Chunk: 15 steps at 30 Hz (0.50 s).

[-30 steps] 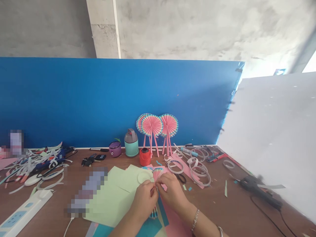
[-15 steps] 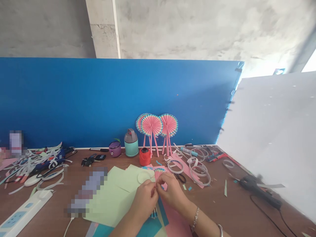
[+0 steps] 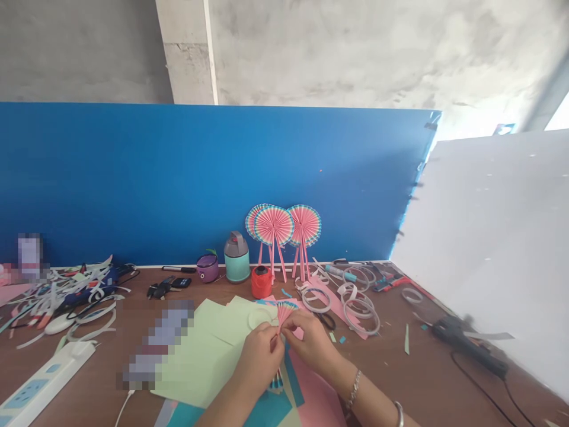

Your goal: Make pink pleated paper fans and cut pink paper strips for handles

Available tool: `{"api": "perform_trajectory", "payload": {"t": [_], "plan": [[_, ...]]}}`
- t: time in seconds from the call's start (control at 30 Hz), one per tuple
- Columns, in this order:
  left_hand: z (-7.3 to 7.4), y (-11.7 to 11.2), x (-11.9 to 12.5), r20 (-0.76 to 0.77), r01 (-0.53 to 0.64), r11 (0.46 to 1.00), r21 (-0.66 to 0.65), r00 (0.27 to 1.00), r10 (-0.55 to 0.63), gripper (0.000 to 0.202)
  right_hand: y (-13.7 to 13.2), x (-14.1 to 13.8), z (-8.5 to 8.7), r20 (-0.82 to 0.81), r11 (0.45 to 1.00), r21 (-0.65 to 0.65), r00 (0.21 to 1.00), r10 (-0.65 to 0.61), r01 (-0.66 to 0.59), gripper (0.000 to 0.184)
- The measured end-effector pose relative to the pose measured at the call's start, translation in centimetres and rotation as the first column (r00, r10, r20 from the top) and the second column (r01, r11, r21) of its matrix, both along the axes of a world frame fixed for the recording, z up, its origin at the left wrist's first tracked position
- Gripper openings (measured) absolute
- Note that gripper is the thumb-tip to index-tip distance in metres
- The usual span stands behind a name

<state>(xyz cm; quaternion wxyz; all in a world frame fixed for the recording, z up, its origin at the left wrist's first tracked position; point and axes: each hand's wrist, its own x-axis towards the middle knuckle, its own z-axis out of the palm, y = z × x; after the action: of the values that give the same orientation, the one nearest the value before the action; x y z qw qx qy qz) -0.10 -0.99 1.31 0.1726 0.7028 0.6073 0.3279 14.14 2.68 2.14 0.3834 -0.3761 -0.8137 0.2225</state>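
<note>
My left hand (image 3: 260, 354) and my right hand (image 3: 311, 342) meet over the desk, both pinching a small pleated pink paper fan (image 3: 284, 310) with a blue edge. The fan's folds spread upward above my fingertips. Its lower end shows as thin sticks (image 3: 275, 384) below my left hand. Under my hands lie light green paper sheets (image 3: 208, 350), a pink sheet (image 3: 317, 400) and a teal sheet (image 3: 271, 409).
Finished pink paper fans (image 3: 273, 228) lean on the blue partition (image 3: 178, 178). Near them stand a teal bottle (image 3: 236, 258), a purple pot (image 3: 207, 268) and a red spool (image 3: 261, 281). Tape rings (image 3: 360, 308) lie at right, a glue gun (image 3: 466, 344) further right, a power strip (image 3: 40, 385) at left.
My hands have shifted slightly and the fan's pleats now spread a little wider above my fingers. Nothing else on the desk has moved.
</note>
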Motion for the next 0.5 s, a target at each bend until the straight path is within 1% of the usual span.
{"api": "perform_trajectory", "payload": {"t": [0.17, 0.33, 0.5], "plan": [[0.08, -0.13, 0.21, -0.049, -0.009, 1.000, -0.017, 0.999, 0.008, 0.024, -0.01, -0.13, -0.24, 0.003, 1.000, 0.005, 1.000, -0.003, 0.003, 0.017], [-0.13, -0.38, 0.41, -0.093, 0.000, 1.000, -0.030, 0.996, -0.003, 0.025, -0.36, -0.62, -0.66, 0.028, 0.997, 0.004, 0.997, -0.075, 0.075, 0.016], [-0.35, -0.49, 0.48, -0.093, 0.015, 0.999, -0.031, 0.995, -0.018, 0.025, -0.49, -0.90, -0.78, 0.043, 0.992, 0.023, 0.992, -0.122, 0.121, 0.014]]}}
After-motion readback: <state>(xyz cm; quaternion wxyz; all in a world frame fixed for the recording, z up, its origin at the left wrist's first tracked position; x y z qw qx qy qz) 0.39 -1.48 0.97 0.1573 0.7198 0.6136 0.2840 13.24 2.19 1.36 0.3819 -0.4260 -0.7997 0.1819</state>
